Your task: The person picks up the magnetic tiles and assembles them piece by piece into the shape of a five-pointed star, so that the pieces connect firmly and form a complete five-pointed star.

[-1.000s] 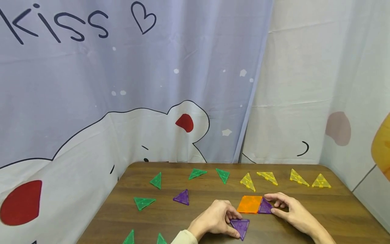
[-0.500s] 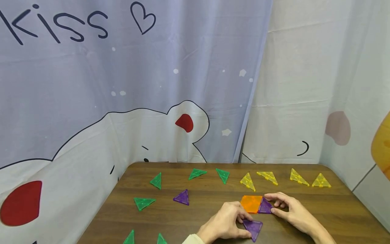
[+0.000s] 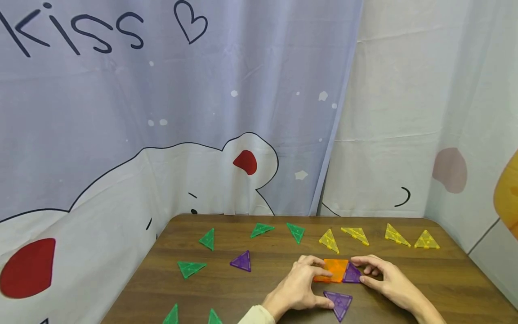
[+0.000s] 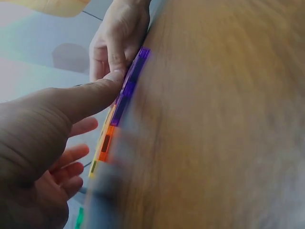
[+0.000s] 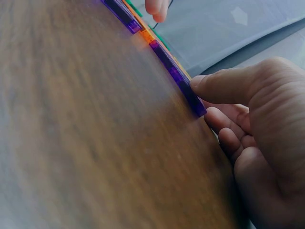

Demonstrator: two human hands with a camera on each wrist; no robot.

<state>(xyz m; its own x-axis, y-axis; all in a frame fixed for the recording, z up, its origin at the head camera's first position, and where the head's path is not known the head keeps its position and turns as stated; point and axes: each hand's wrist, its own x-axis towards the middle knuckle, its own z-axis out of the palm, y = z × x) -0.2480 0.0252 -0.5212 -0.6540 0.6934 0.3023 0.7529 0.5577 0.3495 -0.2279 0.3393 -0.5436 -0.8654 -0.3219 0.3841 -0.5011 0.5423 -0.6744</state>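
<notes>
A translucent orange square tile (image 3: 336, 270) lies flat on the table, with a purple triangular tile (image 3: 352, 273) against its right edge. My right hand (image 3: 386, 279) pinches that purple triangle between thumb and index finger. A second purple triangular tile (image 3: 339, 305) lies nearer me, just below the orange square and apart from it. My left hand (image 3: 297, 283) has its thumb at this triangle's left corner, while its other fingers reach loosely over the orange square's left side. In the right wrist view, the right thumb (image 5: 221, 86) rests on the upright-looking edge of the purple tile (image 5: 176, 76).
A third purple triangle (image 3: 242, 262) lies left of the hands. Several green triangles (image 3: 192, 269) are spread over the left and back of the wooden table (image 3: 226, 292). Yellow triangles (image 3: 356, 236) line the back right. A printed curtain (image 3: 243, 90) hangs behind.
My left hand slid the nearer purple triangle rightward, then its fingers spread up over the orange square while the thumb stayed by the triangle. The right hand has kept its place.
</notes>
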